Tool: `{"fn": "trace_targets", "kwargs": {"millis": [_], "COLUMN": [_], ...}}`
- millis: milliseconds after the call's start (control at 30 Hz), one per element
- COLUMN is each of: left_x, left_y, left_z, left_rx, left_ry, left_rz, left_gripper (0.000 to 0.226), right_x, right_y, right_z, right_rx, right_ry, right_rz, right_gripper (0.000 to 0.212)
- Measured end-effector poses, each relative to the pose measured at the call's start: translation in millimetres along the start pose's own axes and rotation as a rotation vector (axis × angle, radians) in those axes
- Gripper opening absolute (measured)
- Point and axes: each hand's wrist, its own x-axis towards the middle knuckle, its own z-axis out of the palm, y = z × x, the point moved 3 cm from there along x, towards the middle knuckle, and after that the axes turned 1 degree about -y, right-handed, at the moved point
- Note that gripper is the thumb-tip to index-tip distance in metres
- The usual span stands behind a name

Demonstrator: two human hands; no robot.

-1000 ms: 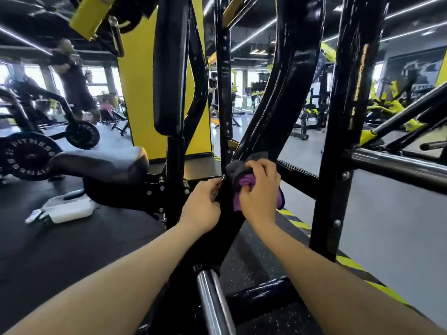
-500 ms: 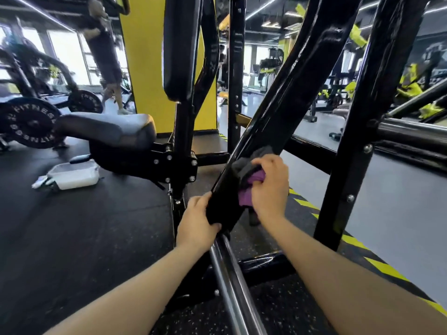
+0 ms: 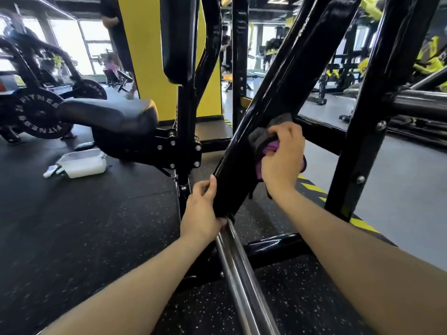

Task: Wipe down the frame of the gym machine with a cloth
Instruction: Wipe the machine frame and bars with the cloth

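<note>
A thick black slanted frame beam [image 3: 285,83] of the gym machine runs from upper right down to the centre. My right hand [image 3: 281,157] grips a bunched grey and purple cloth [image 3: 264,141] and holds it against the beam's right face. My left hand [image 3: 203,210] curls round the beam's lower end, just above where a chrome bar [image 3: 238,269] comes out of it. Part of the cloth is hidden under my right hand.
A black padded seat [image 3: 113,114] and back pad [image 3: 177,37] stand at the left. A white plastic tub [image 3: 81,163] lies on the dark rubber floor. A second black upright [image 3: 377,112] stands at the right, with yellow-black floor tape [image 3: 312,188] beside it. Weight plates [image 3: 37,113] sit far left.
My left hand has slid down the beam to its lower end. The right hand with the cloth stays at about the same height on the beam. The view has tilted downward.
</note>
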Motion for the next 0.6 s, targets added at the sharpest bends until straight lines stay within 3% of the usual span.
{"fn": "trace_targets", "kwargs": {"millis": [233, 300, 400, 467, 600], "left_x": [0.5, 1.4, 4.1, 4.4, 5.9], "left_y": [-0.8, -2.2, -6.9, -10.0, -15.6], "left_z": [1.4, 1.6, 3.5, 5.2, 8.2], "left_rx": [-0.001, 0.002, -0.032, -0.081, -0.171], "left_ry": [-0.005, -0.011, -0.005, -0.011, 0.024], "left_rz": [0.012, 0.024, 0.036, 0.031, 0.042], "left_gripper": [0.103, 0.103, 0.105, 0.105, 0.099], "right_x": [-76.7, -51.8, -5.4, -7.0, -64.3], "right_y": [11.7, 12.3, 7.1, -5.6, -15.4], "right_z": [26.6, 15.5, -2.8, 1.0, 32.9], "right_rx": [-0.072, -0.045, -0.012, -0.036, -0.091], "right_ry": [-0.328, -0.277, -0.006, 0.039, -0.136], "right_rz": [-0.350, -0.255, -0.006, -0.064, -0.355], "right_gripper": [0.043, 0.045, 0.048, 0.045, 0.034]}}
